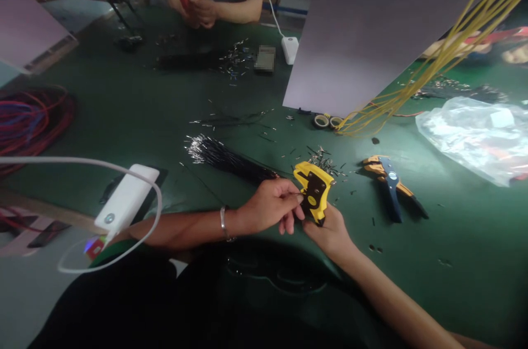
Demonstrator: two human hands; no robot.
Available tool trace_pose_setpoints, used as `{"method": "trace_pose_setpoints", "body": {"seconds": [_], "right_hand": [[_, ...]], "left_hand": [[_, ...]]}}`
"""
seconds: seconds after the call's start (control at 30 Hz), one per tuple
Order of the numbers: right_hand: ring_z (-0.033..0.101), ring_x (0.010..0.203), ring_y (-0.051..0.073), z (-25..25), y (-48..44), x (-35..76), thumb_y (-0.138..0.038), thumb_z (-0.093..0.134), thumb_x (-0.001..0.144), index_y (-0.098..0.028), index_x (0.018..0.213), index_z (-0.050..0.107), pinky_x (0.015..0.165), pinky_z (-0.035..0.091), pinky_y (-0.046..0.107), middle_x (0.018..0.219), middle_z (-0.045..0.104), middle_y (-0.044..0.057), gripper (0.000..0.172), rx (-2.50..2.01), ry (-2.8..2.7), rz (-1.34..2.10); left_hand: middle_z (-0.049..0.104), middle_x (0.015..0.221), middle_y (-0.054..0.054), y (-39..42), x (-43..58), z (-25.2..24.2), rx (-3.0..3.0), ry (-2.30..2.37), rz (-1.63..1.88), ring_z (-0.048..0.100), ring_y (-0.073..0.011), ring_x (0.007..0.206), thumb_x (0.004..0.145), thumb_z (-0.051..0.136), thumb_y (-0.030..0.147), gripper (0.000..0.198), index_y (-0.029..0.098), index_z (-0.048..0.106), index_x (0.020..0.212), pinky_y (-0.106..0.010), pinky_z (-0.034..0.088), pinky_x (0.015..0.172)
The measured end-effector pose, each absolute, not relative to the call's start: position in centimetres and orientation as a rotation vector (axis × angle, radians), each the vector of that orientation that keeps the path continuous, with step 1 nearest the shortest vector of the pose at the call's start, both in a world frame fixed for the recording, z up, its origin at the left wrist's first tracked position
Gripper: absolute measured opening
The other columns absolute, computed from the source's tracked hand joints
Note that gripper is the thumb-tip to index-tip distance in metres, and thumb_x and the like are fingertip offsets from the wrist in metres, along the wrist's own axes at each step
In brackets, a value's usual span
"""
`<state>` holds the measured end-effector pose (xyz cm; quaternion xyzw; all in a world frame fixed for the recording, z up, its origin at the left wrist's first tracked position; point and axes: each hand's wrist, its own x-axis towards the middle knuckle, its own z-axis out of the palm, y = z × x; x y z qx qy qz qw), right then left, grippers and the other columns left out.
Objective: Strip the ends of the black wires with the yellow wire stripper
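Note:
My right hand (330, 230) is closed around the handles of a yellow and black wire stripper (315, 192), held upright with its head tilted left. At the tool's left side my left hand (276, 203) pinches a thin black wire, mostly hidden by the fingers and the tool. Beyond my left wrist lies a bundle of black wires (235, 159), its silvery ends fanned out to the left and its right part running behind my hand. Behind the stripper's head is a small heap of cut wire bits (324, 161).
A blue and orange wire stripper (390, 181) lies right. Nearby are a clear plastic bag (474, 134), tape rolls (328, 121) and hanging yellow wires (437, 68). A white power bank (126, 195) with a looping cable sits left, before coiled red-blue wires (28, 123). Across the table sits a person (206, 10).

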<state>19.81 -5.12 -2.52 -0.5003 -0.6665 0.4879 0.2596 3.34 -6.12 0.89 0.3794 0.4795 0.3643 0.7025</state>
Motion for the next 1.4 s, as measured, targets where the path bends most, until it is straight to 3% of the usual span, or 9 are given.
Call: {"method": "trace_pose_setpoints", "body": {"seconds": [0.4,0.67,1.03,1.4], "right_hand": [[0.044,0.044,0.011,-3.3,-5.0,19.4,-0.023,0.050,0.059,-0.020,0.064,0.050,0.042,0.037,0.022,0.050,0.053,-0.003,0.006,-1.369,-1.851,1.146],[0.052,0.045,0.013,-3.9,-5.2,19.1,-0.024,0.054,0.063,-0.020,0.066,0.053,0.044,0.042,0.022,0.053,0.061,-0.001,0.005,-1.379,-1.888,0.987],[0.053,0.046,0.014,-5.4,-5.1,18.9,-0.031,0.058,0.067,-0.021,0.059,0.052,0.047,0.042,0.025,0.052,0.059,0.000,0.014,-1.413,-1.837,0.883],[0.053,0.047,0.014,-4.5,-4.6,18.1,-0.034,0.062,0.070,-0.019,0.060,0.058,0.048,0.044,0.025,0.051,0.062,0.000,0.019,-1.385,-1.673,1.023]], "left_hand": [[0.064,0.065,0.000,-6.0,3.3,1.1,0.844,1.055,0.808,0.054,-0.0060,0.035,0.090,0.047,0.016,0.013,0.013,0.050,0.077,-0.016,0.044,0.032],[0.064,0.062,-0.001,-5.9,3.2,1.2,0.842,1.032,0.800,0.055,-0.0065,0.035,0.090,0.049,0.019,0.015,0.013,0.049,0.076,-0.016,0.044,0.033],[0.066,0.064,-0.003,-5.4,3.1,0.9,0.831,0.980,0.772,0.055,-0.0070,0.035,0.088,0.052,0.020,0.013,0.013,0.050,0.077,-0.016,0.042,0.032],[0.066,0.065,-0.003,-5.1,2.6,0.6,0.800,1.015,0.817,0.056,-0.0086,0.038,0.082,0.056,0.015,0.006,0.011,0.055,0.086,-0.017,0.040,0.032]]}}
